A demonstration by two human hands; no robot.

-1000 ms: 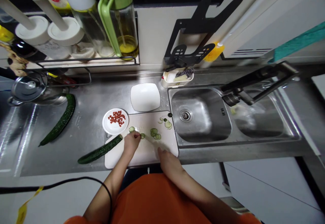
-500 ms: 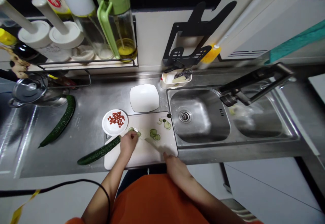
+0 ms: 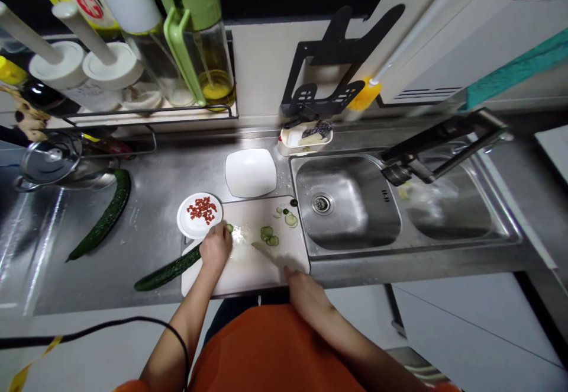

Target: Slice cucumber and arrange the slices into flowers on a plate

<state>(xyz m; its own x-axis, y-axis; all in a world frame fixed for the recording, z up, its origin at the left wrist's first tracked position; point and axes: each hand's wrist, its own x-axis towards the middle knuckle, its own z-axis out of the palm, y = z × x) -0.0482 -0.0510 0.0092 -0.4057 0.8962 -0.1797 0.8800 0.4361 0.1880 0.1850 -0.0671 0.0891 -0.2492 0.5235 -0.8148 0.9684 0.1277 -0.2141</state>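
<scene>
My left hand [image 3: 216, 246] is closed around the cut end of a long dark green cucumber [image 3: 166, 275], which slants off the left side of the white cutting board [image 3: 248, 270]. A bit of pale green shows just past its fingers. My right hand [image 3: 307, 295] grips a kitchen knife [image 3: 266, 253]; the handle is mostly hidden, and its blade lies low over the board, pointing left. Cucumber slices [image 3: 269, 236] sit in a small pile beyond the blade. More thin slices and end bits [image 3: 290, 219] lie at the board's far right corner.
A white plate of chopped red pieces [image 3: 194, 228] touches the board's left side. Behind the board stands a white square plate [image 3: 251, 173]. Another cucumber [image 3: 104, 217] lies left. A double sink [image 3: 350, 202] with a dark faucet [image 3: 426, 149] is right; a bottle rack [image 3: 151, 121] hangs above.
My left hand has moved slightly left, from a pinch over the board to a closed grip at the cucumber's end. A small slice by its fingertips no longer shows. My right hand stays put.
</scene>
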